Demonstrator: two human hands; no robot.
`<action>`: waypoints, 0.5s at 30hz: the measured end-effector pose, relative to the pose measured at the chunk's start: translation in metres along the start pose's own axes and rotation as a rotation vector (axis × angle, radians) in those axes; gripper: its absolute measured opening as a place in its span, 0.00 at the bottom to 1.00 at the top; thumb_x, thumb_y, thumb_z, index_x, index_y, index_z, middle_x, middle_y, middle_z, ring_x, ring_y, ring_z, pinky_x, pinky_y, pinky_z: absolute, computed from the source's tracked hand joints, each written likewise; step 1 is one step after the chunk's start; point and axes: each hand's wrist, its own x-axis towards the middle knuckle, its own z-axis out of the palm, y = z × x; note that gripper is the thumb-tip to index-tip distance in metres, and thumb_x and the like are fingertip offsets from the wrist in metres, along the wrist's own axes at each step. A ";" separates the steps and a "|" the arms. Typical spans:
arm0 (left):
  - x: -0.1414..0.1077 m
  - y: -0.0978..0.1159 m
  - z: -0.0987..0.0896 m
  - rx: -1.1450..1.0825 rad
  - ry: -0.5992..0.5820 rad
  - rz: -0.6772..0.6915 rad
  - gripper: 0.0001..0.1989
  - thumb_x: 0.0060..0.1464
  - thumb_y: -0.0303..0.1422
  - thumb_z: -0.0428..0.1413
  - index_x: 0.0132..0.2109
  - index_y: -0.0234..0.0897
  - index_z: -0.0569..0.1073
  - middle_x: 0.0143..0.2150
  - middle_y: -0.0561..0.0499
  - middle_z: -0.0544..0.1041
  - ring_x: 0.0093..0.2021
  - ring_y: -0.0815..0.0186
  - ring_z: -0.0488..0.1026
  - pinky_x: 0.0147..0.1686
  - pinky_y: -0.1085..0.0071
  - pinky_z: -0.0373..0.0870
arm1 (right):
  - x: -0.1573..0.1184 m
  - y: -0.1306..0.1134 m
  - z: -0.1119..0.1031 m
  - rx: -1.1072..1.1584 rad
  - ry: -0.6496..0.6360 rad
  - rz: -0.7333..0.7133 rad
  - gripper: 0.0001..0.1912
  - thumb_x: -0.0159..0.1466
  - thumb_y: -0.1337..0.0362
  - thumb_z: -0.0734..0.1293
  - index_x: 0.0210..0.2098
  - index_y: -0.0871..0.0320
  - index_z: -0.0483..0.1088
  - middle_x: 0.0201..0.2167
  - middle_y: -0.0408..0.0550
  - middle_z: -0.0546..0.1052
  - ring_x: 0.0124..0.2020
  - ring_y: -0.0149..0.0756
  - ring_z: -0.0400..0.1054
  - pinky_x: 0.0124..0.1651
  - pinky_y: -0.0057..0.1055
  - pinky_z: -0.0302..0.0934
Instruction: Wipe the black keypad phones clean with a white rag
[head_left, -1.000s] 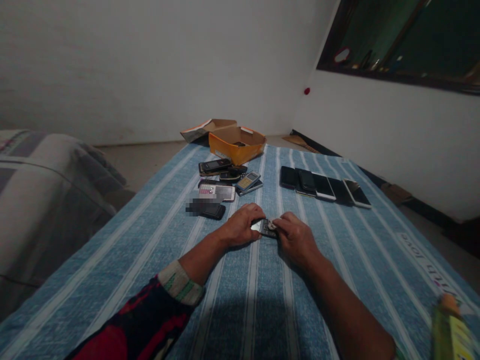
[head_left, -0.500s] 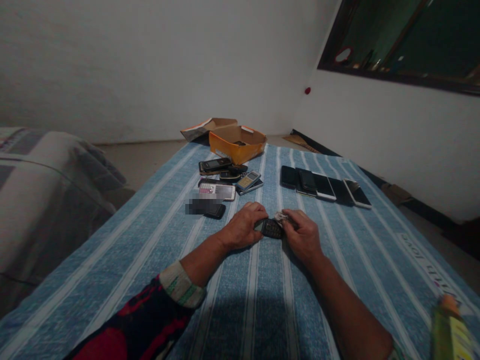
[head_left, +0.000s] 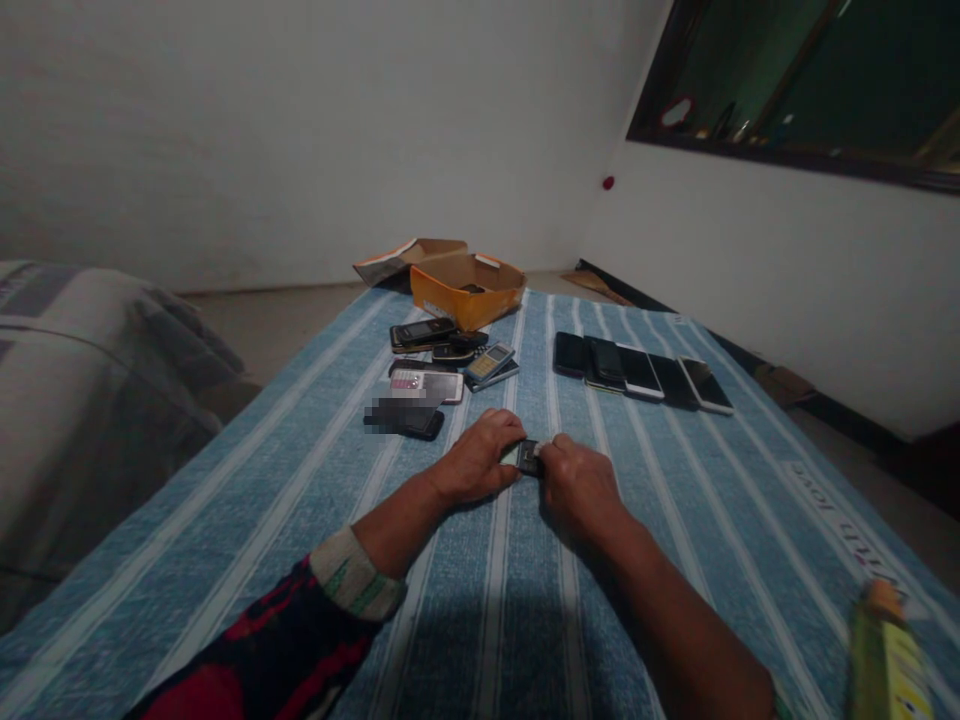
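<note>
We have our L hand (head_left: 476, 458) & R hand (head_left: 577, 490) both holding tight to a small black phone (head_left: 529, 457) from each side, down on the blue cloth (head_left: 480, 650), prob so it can't slip, w/ a pile of phones (head_left: 450, 360) & a row of phones (head_left: 637, 372) up ahead

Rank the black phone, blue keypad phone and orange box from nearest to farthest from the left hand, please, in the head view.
1. Black phone, left of the hand.
2. Blue keypad phone, straight ahead.
3. Orange box, farthest back.
</note>
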 end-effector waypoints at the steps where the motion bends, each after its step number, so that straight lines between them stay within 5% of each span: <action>1: 0.000 0.000 0.000 0.002 -0.004 -0.003 0.11 0.44 0.27 0.60 0.38 0.35 0.71 0.41 0.48 0.69 0.45 0.58 0.65 0.46 0.62 0.65 | -0.001 0.000 -0.001 0.012 -0.013 -0.008 0.10 0.63 0.71 0.59 0.38 0.60 0.72 0.35 0.51 0.73 0.33 0.37 0.67 0.31 0.31 0.50; 5: 0.000 0.000 -0.001 0.008 -0.014 -0.017 0.11 0.44 0.27 0.60 0.38 0.35 0.71 0.41 0.48 0.69 0.45 0.58 0.65 0.46 0.62 0.65 | -0.005 0.002 0.001 0.086 -0.017 -0.027 0.11 0.64 0.71 0.59 0.37 0.59 0.72 0.34 0.50 0.74 0.32 0.35 0.68 0.32 0.31 0.51; 11: 0.001 0.002 -0.002 0.012 -0.020 -0.047 0.10 0.45 0.28 0.60 0.38 0.36 0.71 0.39 0.48 0.69 0.44 0.58 0.65 0.46 0.62 0.65 | 0.005 0.007 0.010 0.106 0.159 0.038 0.11 0.66 0.69 0.58 0.38 0.57 0.72 0.34 0.48 0.72 0.32 0.34 0.66 0.32 0.30 0.50; 15: 0.001 0.003 -0.002 0.010 -0.026 -0.043 0.10 0.45 0.28 0.59 0.37 0.34 0.71 0.39 0.47 0.69 0.43 0.58 0.65 0.46 0.62 0.64 | 0.009 0.004 0.010 0.048 0.129 -0.036 0.11 0.66 0.69 0.58 0.37 0.58 0.72 0.33 0.49 0.71 0.33 0.35 0.64 0.31 0.31 0.49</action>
